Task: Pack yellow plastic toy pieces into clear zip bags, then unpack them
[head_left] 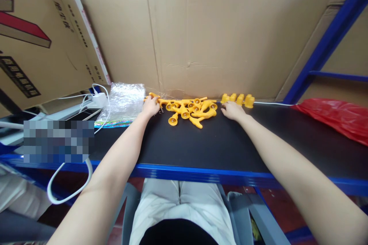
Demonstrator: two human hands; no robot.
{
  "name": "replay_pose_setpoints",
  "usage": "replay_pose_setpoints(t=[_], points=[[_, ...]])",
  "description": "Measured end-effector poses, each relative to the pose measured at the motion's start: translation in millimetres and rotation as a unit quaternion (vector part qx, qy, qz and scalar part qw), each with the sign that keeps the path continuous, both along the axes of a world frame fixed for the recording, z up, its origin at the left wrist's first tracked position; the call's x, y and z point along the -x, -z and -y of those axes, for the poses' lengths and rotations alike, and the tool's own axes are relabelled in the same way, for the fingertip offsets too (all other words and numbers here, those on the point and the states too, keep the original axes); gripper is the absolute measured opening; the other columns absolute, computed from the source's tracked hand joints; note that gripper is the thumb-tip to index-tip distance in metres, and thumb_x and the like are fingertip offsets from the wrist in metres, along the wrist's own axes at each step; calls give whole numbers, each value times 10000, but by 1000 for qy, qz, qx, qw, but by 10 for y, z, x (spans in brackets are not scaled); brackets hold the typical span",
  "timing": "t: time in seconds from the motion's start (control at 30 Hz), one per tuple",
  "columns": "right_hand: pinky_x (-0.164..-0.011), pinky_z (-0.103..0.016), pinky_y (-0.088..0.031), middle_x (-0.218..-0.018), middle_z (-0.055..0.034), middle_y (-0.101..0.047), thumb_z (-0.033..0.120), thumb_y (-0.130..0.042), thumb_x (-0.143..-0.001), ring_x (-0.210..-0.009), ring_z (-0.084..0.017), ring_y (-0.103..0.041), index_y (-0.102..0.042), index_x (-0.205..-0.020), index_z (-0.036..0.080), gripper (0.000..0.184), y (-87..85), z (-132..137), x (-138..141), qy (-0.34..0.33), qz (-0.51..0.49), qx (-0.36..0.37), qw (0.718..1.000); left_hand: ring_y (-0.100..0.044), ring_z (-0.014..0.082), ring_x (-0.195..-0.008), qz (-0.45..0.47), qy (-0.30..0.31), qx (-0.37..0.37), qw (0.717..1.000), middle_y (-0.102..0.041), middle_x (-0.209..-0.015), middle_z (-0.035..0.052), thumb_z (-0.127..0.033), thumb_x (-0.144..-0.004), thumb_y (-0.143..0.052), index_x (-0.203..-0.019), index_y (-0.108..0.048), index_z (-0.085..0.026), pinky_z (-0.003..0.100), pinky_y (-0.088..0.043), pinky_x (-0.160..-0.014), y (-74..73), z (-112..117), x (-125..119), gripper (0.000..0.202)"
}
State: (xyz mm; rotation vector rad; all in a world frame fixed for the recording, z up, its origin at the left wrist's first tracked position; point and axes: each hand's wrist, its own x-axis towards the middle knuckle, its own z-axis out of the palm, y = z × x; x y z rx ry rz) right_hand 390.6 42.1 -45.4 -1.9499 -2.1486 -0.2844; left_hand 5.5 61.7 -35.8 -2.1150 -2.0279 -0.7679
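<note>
My left hand [151, 106] rests at the left end of a loose pile of yellow plastic parts [181, 110], its fingers apart and touching the nearest pieces. Several parts in the pile are bell-shaped cups with metal inside; others are curved or branch-like. Small dark coiled springs [161, 111] lie beside that hand. At the other end, my right hand [234, 111] is open, with its fingertips against a row of upright yellow cups [240, 99]. The cups partly hide behind those fingers. No piece is visibly lifted by either hand.
A black tabletop [201, 147] with a blue front edge [207, 172] spans the view. Clear plastic packaging [126, 97], a white adapter [99, 100] and cables lie at left. A red plastic bag [333, 116] is at right. Cardboard [230, 34] walls the back; a blue post [330, 34] slants upward.
</note>
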Motion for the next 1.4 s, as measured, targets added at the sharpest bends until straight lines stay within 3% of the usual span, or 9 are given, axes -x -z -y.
replay_pose_setpoints(t=[0.13, 0.3, 0.4, 0.57, 0.7, 0.87, 1.0, 1.2, 1.4], points=[[-847, -495, -386, -1091, -229, -583, 303, -399, -845, -1054, -358, -503, -639, -1033, 69, 384, -20, 18, 22, 31, 11, 15, 999, -440, 255, -1216, -14, 34, 5, 999, -452, -1330, 105, -288, -845, -402, -1296, -446, -210, 362, -371, -985, 12, 10, 1, 460], [-838, -478, -400, -1076, -217, -601, 290, -422, -828, -1032, -354, -527, -654, -1015, 79, 365, -79, 76, 90, 44, 28, 36, 998, -532, 291, -1122, 17, 26, 63, 998, -521, -1257, 192, -269, -862, -395, -1415, -155, -140, 406, -408, -905, 41, -15, 9, 616], [-796, -464, -420, -1047, -203, -622, 321, -416, -839, -974, -348, -562, -672, -973, 113, 355, -138, 116, 143, 49, 23, 29, 998, -523, 302, -1125, 8, 17, 71, 997, -532, -1229, 198, -266, -865, -393, -1356, -263, -133, 427, -396, -908, 62, -43, 19, 525], [-764, -432, -439, -1039, -185, -631, 414, -276, -908, -946, -312, -587, -614, -1062, 130, 468, -193, 145, 292, 11, -44, -54, 998, -439, 299, -1201, -37, -6, 48, 998, -388, -1354, 153, -285, -859, -402, -1217, -445, -199, 429, -370, -954, 81, -53, 20, 371], [-868, -388, -428, -1180, -144, -576, 426, -298, -912, -1042, -260, -560, -554, -1169, 153, 455, -177, 183, 465, -112, -64, -51, 990, -386, 321, -1242, -39, -20, 42, 998, -341, -1380, 156, -367, -861, -397, -1207, -453, -193, 461, -359, -971, 78, -24, -11, 391], [-885, -377, -434, -1217, -119, -572, 358, -359, -895, -1069, -259, -554, -576, -1158, 171, 389, -161, 214, 586, -151, -44, -2, 988, -298, 351, -1305, -28, -14, 27, 999, -245, -1459, 151, -361, -848, -408, -1284, -386, -184, 520, -339, -987, 62, 13, -63, 471], [-889, -376, -443, -1231, -99, -578, 263, -371, -874, -1067, -254, -565, -550, -1221, 169, 402, -155, 188, 570, -162, -51, 4, 985, -305, 331, -1308, -25, 40, -21, 999, -279, -1443, 145, -325, -830, -441, -1312, -373, -185, 510, -325, -1015, 14, 32, -120, 506], [-972, -321, -395, -1274, -54, -554, 161, -335, -862, -1149, -202, -521, -534, -1257, 177, 442, -130, 170, 595, -200, -74, 34, 976, -314, 238, -1314, -38, 200, -107, 973, -355, -1401, 147, -322, -867, -390, -1308, -400, -126, 400, -275, -1076, -46, 154, -361, 483], [-941, -361, -407, -1264, -140, -545, 318, -337, -910, -1118, -241, -541, -471, -1273, 131, 430, -110, 206, 652, -179, -80, 23, 980, -304, 217, -1331, -75, 308, 19, 948, -386, -1413, 114, -458, -919, -234, -1312, -441, -142, 376, -213, -1103, -13, 294, -652, 545]])
